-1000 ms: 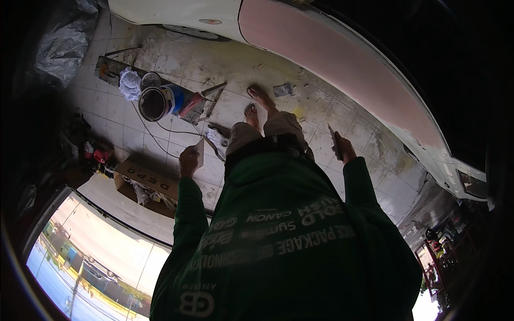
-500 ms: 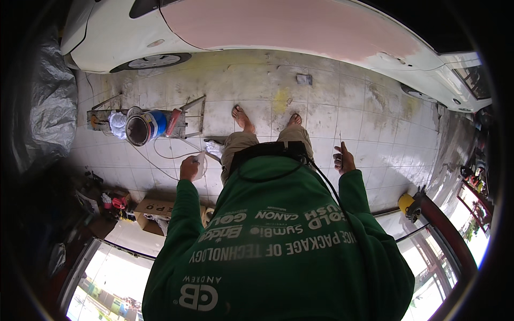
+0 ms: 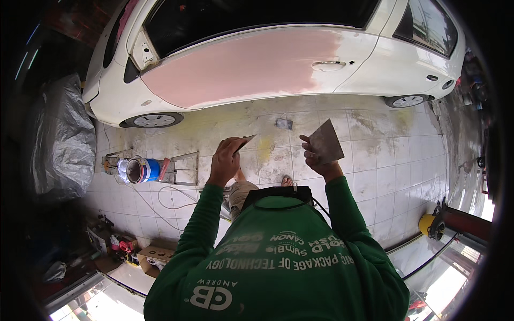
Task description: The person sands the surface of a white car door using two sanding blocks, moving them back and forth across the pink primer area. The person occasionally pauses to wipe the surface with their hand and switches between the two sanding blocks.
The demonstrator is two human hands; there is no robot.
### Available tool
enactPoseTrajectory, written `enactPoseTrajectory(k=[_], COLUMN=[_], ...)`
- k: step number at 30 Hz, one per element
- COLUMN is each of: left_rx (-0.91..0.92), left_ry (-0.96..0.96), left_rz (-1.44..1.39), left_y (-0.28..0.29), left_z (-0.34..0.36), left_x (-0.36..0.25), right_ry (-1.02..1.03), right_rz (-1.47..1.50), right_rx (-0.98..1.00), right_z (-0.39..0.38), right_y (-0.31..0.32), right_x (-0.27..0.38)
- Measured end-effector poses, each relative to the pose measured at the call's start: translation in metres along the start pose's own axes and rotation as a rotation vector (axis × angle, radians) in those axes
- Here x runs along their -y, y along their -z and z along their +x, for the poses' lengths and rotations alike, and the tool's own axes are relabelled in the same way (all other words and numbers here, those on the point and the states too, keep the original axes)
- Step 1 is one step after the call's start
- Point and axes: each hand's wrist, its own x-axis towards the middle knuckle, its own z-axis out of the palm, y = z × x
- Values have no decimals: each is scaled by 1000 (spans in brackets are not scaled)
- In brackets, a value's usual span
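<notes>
My left hand (image 3: 224,163) is raised in front of me, fingers closed on a small thin flat spreader (image 3: 246,142) that shows nearly edge-on. Level with it, my right hand (image 3: 320,165) grips a flat, square, grey-brown putty spreader (image 3: 327,141), with its broad face turned up and one finger reaching out to the left of it. Both hands are apart from each other and from the white car (image 3: 364,69) ahead. A large matte pink patch (image 3: 235,69) covers much of its door, around to the pale door handle (image 3: 329,66).
On the left, a low stand (image 3: 184,170) carries an open blue can (image 3: 152,170) and a white cloth bundle; a hose (image 3: 160,200) loops beside it. Silver sheeting (image 3: 64,144) hangs far left. A grey sanding-pad-like piece (image 3: 284,124) lies on the tiles. A cardboard box (image 3: 152,259) sits behind left.
Both hands have risen from my sides to in front of me, bringing the spreaders up. My view has tilted up, so more of the car's side and window shows.
</notes>
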Motion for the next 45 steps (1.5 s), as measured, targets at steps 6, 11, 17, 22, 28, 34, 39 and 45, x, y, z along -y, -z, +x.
enactPoseTrajectory(k=[6, 11, 17, 22, 28, 34, 39, 45], left_rx=[-21, -190, -422, -331, -151, -351, -557, -430], left_ry=[-658, -609, -298, -279, -704, -338, 160, -45], left_rz=[-103, -129, -172, -239, -261, -71, -1344, -794], left_y=[-21, -21, 14, 61, 85, 95, 55, 4], left_z=[47, 44, 60, 30, 0, 16, 13, 22], left_x=[-210, -222, -153, -114, -171, -99, -85, -156], right_ry=[191, 602, 588, 562, 604, 560, 454, 476], right_rz=[-209, -845, -1598, -557, -804, -942, -796, -696], right_rx=[305, 316, -130, -254, -180, -51, -127, -98], right_z=[13, 0, -37, -48, -23, -15, -36, -62], right_y=[-121, -144, -156, -171, -248, -246, -218, -201], right_x=[27, 10, -33, -16, -14, -29, -31, -55])
